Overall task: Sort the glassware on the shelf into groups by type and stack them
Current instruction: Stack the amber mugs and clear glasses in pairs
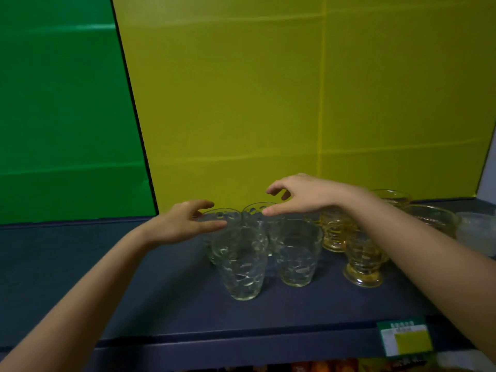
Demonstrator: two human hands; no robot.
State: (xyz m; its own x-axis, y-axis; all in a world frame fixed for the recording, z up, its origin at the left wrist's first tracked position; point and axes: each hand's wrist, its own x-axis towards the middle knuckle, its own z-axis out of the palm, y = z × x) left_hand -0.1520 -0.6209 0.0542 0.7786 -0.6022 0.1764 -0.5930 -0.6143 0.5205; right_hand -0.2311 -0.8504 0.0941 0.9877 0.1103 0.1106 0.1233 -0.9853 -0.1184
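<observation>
1. The left hand is spread, thumb and fingers apart, at the rim of the rear-left clear dimpled glass tumbler; whether it touches the rim cannot be told.
2. The right hand hovers with fingers curled apart over the rear-right clear dimpled tumbler; it holds nothing.
3. 4 clear tumblers stand upright, packed close together, mid-shelf; the front-left tumbler and front-right tumbler stand nearest the viewer.
4. Handling judgement: the glass is rigid, fragile and probably slippery. Grip each tumbler around the upper wall, not by the rim alone. The tapered shape should nest; lower slowly to avoid chipping.
5. To the right stand amber ribbed footed glass cups, amber glass bowls and a clear shallow bowl.
6. All vessels appear empty.
7. Everything rests on the dark blue shelf.
</observation>
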